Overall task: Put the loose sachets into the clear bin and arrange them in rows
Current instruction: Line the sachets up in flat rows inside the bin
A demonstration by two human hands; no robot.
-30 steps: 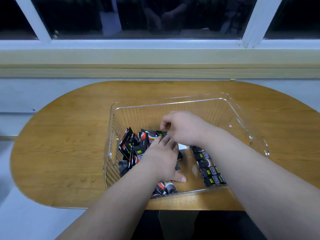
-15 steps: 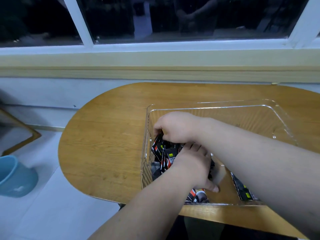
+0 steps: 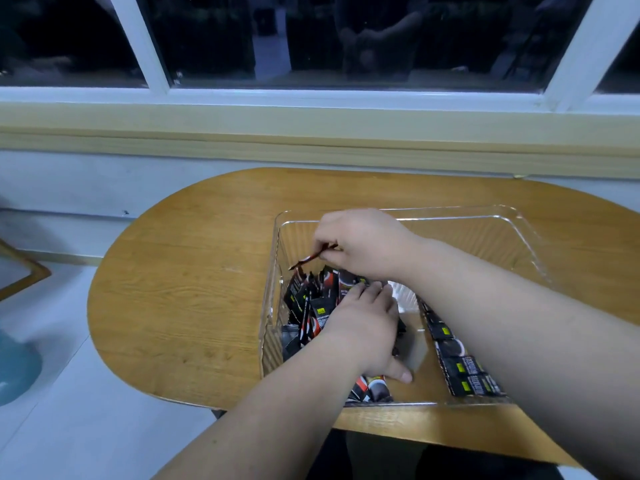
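bin (image 3: 519,216) on table (image 3: 194,271), sachets (image 3: 311,306) inside at left

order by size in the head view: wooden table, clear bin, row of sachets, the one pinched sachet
1. oval brown wooden table
2. clear plastic rectangular bin
3. row of black sachets
4. thin red-and-black sachet pinched in the right hand, seen edge-on

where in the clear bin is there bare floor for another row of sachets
The far half of the clear bin, beyond the right hand, is bare up to the far wall. A strip lies bare between the left hand and the laid row of sachets. The left side is crowded with a loose pile.
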